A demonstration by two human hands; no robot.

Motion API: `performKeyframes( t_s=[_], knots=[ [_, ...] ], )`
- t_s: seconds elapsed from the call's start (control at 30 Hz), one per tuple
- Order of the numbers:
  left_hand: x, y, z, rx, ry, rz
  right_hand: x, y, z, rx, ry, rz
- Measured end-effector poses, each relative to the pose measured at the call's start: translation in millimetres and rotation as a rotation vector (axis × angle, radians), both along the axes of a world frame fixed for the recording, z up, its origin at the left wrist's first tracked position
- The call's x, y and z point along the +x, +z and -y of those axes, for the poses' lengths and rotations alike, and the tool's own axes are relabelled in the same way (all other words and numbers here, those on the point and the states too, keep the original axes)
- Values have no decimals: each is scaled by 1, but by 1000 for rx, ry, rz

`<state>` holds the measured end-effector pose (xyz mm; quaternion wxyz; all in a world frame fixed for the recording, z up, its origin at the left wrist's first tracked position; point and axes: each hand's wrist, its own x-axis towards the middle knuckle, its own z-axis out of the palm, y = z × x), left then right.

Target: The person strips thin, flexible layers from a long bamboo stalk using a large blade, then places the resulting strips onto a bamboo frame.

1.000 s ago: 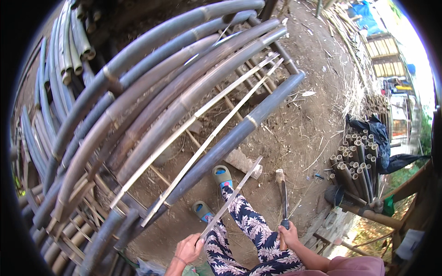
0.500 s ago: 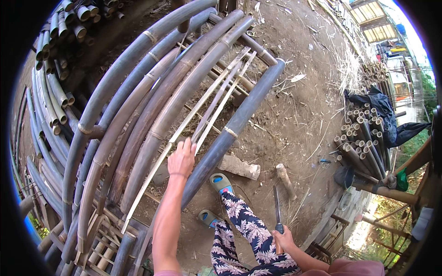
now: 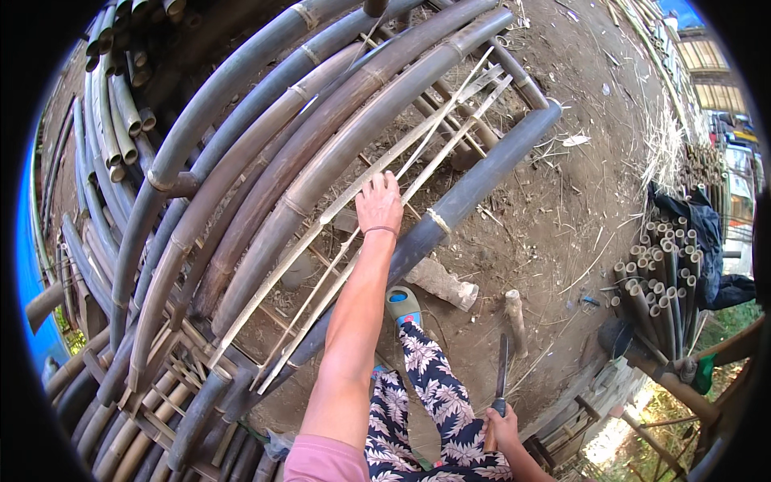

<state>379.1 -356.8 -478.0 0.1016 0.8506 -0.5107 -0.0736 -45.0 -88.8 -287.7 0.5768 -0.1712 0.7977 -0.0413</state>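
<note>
Bare, straw-littered earth [image 3: 578,201] fills the yard, with long bamboo poles [image 3: 321,153] stacked side by side from nine to one o'clock. At centre, the left hand [image 3: 379,205] lies flat with its fingers spread on pale split bamboo strips [image 3: 345,241] that rest across the poles and a dark bamboo pole [image 3: 474,185]. At five o'clock, the right hand [image 3: 504,427] is clenched around the handle of a machete [image 3: 502,373], blade pointing up. Cut bamboo sections [image 3: 654,301] stand bundled at three o'clock.
</note>
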Motion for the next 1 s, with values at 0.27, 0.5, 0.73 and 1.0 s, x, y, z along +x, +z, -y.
performKeyframes(
  t_s=[0.27,0.5,0.73,1.0],
  knots=[
    [-5,-9,-35,-95,112,-165,6,-2,10,25,71,-22],
    [18,-9,-61,-165,18,-344,11,-3,14,65,125,-41],
    [33,-3,-48,-166,-36,-440,13,-5,17,84,135,-47],
    [30,-18,-37,-138,-42,-287,19,-3,20,94,147,-59]
  ],
)
